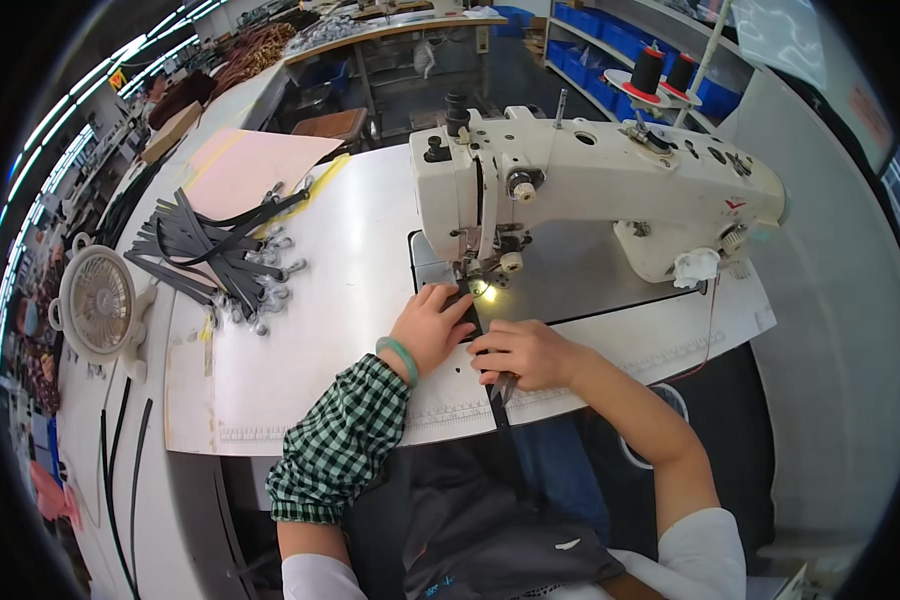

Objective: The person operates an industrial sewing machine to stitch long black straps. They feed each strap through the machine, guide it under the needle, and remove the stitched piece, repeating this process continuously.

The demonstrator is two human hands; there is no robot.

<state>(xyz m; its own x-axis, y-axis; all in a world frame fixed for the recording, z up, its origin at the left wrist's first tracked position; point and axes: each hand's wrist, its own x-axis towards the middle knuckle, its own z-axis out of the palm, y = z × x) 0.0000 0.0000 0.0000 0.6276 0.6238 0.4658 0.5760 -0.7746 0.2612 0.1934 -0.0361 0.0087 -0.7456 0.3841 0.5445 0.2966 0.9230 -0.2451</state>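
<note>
A narrow black strap (501, 415) runs from under the needle area of a white sewing machine (570, 185), over the table's front edge and down toward my lap. My left hand (428, 328), with a pale green bangle at the wrist, holds the strap's far part close to the presser foot (473, 272). Nearer to me, my right hand (532, 356) has its fingers closed at the strap. A small metal tool (506, 387), apparently thread snips, pokes out beneath that hand's fingers. A lit lamp (485, 291) shines beside the needle. My fingertips partly hide the strap there.
To the left lies a pile of black straps (205, 250) with metal hardware, near a pink sheet (255, 170). Farther left stand a small white fan (98, 303) and several loose black strips (117, 470). Two black thread cones (648, 72) rise behind the machine.
</note>
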